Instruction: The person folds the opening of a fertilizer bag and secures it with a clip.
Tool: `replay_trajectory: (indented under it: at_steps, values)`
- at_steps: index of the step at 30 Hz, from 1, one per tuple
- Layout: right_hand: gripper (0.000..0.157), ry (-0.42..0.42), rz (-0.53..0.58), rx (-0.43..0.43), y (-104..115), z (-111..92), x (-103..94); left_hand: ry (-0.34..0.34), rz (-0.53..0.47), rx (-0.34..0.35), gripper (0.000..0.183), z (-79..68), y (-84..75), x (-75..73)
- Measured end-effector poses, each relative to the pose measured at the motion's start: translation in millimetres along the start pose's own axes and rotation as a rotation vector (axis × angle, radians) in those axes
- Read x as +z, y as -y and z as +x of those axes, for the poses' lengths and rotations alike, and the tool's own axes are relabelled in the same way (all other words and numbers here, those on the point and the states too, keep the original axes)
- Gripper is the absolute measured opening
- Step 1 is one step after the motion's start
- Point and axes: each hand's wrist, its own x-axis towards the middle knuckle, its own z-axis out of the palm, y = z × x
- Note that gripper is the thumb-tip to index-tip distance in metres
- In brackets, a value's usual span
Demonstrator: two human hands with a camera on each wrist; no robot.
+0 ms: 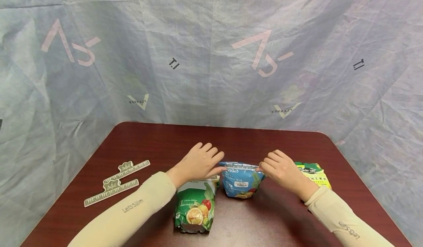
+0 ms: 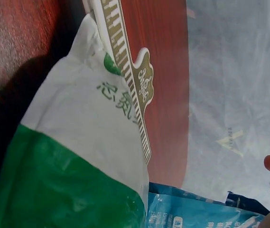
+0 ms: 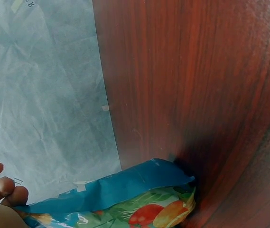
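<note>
A blue bag with fruit pictures point(image 1: 242, 182) stands on the table, its top folded into a narrow strip. My left hand point(image 1: 201, 161) pinches the left end of that strip, and my right hand point(image 1: 281, 171) pinches the right end. Just left of it is a green-and-white bag point(image 1: 191, 203), partly beneath my left hand. In the left wrist view a piano-key bag clip point(image 2: 125, 57) lies along that bag's top edge. The right wrist view shows fingertips point(image 3: 4, 186) beside the side of the blue bag point(image 3: 120, 194).
Two piano-key bag clips point(image 1: 127, 170) point(image 1: 110, 192) lie on the left of the dark red table point(image 1: 158, 137). A green-and-yellow bag point(image 1: 314, 173) is behind my right wrist. Grey printed cloth point(image 1: 211, 74) hangs around the table's back and sides.
</note>
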Motion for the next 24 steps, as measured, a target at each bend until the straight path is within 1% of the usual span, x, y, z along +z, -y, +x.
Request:
replay_trajectory:
  at_steps: [7, 12, 17, 24]
  values:
    - [0.033, -0.006, -0.001, -0.002, 0, -1, 1.0, 0.000, -0.019, -0.020, 0.048, -8.6, 6.6, -1.0]
    - [0.032, -0.004, -0.003, 0.002, -1, -4, 2.2, 0.032, -0.024, -0.046, 0.050, -16.8, 11.3, -1.4]
    - [0.030, 0.007, -0.003, 0.008, -1, -6, 3.4, 0.058, -0.024, -0.080, 0.054, -27.3, 16.7, -1.8]
    - [0.028, -0.008, 0.007, 0.000, -2, -6, 3.5, 0.066, -0.031, -0.118, 0.060, -43.1, 23.7, 0.9]
